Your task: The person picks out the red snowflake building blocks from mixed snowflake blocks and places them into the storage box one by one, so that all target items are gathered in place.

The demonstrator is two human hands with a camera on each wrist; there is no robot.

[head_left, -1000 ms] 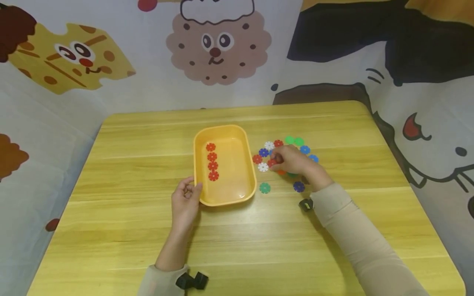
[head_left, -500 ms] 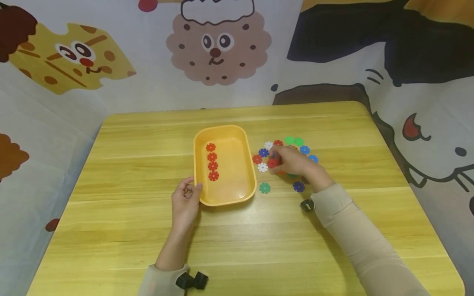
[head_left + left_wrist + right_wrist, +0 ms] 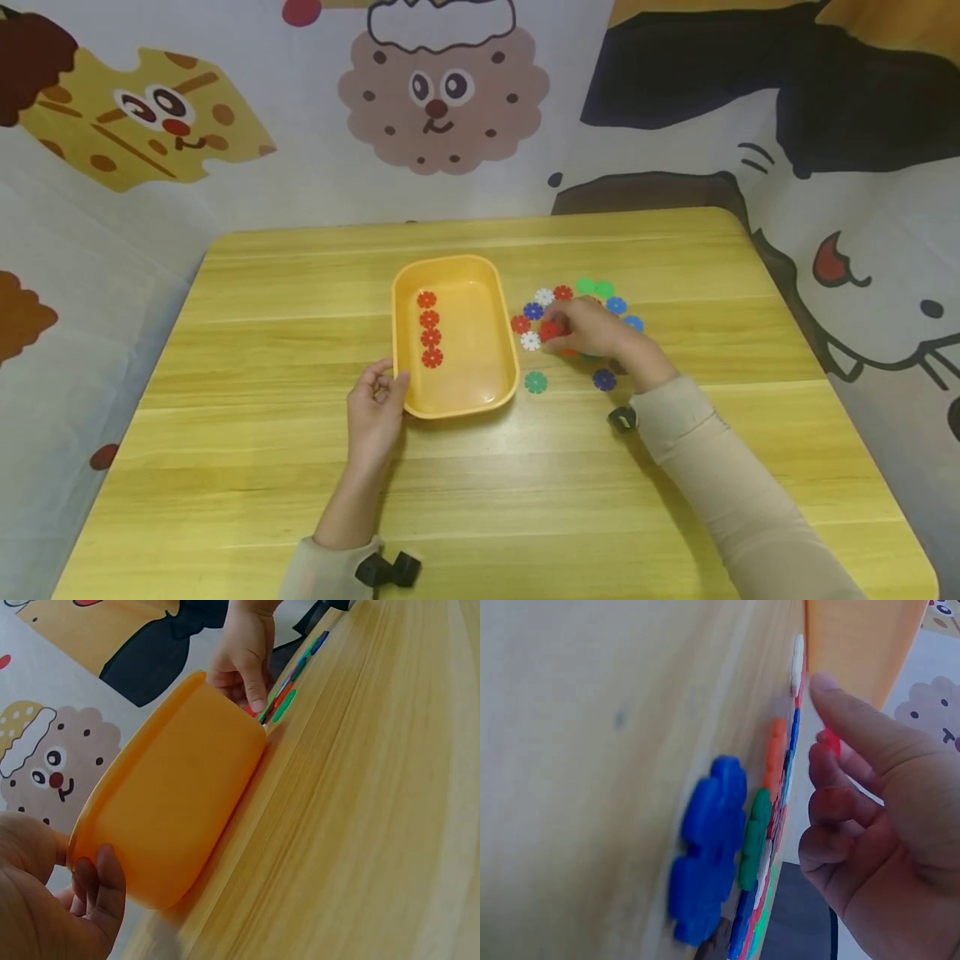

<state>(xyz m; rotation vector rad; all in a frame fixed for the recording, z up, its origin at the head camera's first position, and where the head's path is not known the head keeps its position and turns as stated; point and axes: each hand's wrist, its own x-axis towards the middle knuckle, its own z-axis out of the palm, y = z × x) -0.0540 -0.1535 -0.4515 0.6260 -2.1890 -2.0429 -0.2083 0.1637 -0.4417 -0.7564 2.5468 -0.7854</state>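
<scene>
My left hand [image 3: 375,417] grips the near left rim of a yellow-orange plastic tray [image 3: 491,400], its thumb over the edge and fingers outside, as the left wrist view also shows. Inside, along the left, several red snowflake discs [image 3: 431,337] lie in a column. To the right of the tray, my right hand [image 3: 596,327] pinches a red snowflake disc [image 3: 551,331] between thumb and fingers, over a spread of loose discs. In the right wrist view a bit of that red disc [image 3: 831,741] shows behind the thumb; the hand hides some discs below.
Around the right hand lie white [image 3: 530,340], blue [image 3: 533,311], green [image 3: 536,382] and other red discs [image 3: 521,324]. A dark blue disc [image 3: 604,380] sits below the right wrist. The wooden table [image 3: 262,333] meets a cartoon-printed cloth [image 3: 300,192] behind.
The red disc at my right fingertips has come more fully into view, now pinched. That hand has barely shifted; my left hand and the tray stay in place.
</scene>
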